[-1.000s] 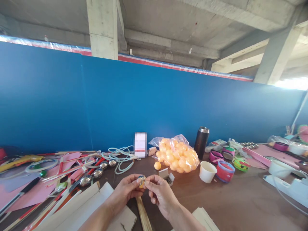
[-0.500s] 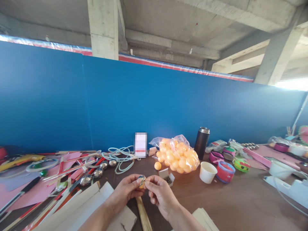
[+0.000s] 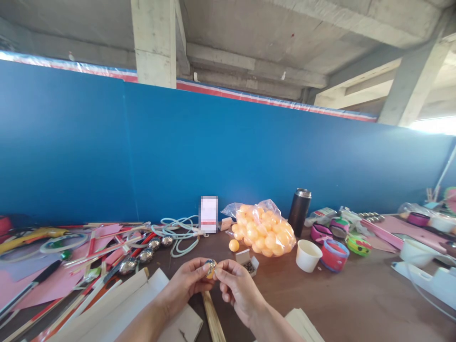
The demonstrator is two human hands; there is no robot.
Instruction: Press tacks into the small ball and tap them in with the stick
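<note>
Between the fingertips of my two hands is a small orange ball [image 3: 210, 269], partly covered in shiny silver. My left hand [image 3: 192, 276] is closed, with its thumb and fingers gripping the ball from the left. On the other side my right hand [image 3: 235, 285] is closed in a pinch at the ball's right edge; what lies between those fingertips is hidden. Just behind the right hand stands a small open carton [image 3: 248, 262] with tiny dark pieces in it. A flat wooden strip [image 3: 213, 317] lies below the hands.
A clear bag of orange balls [image 3: 263, 232] lies ahead, a loose orange ball [image 3: 234, 245] beside it. To its right stand a black bottle [image 3: 299, 213] and a white paper cup [image 3: 308, 255]. Silver balls [image 3: 146, 255], sticks and pink paper [image 3: 46, 289] clutter the left. A blue partition [image 3: 228, 152] rises behind.
The view has shifted very slightly. Both hands keep nearly the same pose around the ball, and nothing else has visibly moved.
</note>
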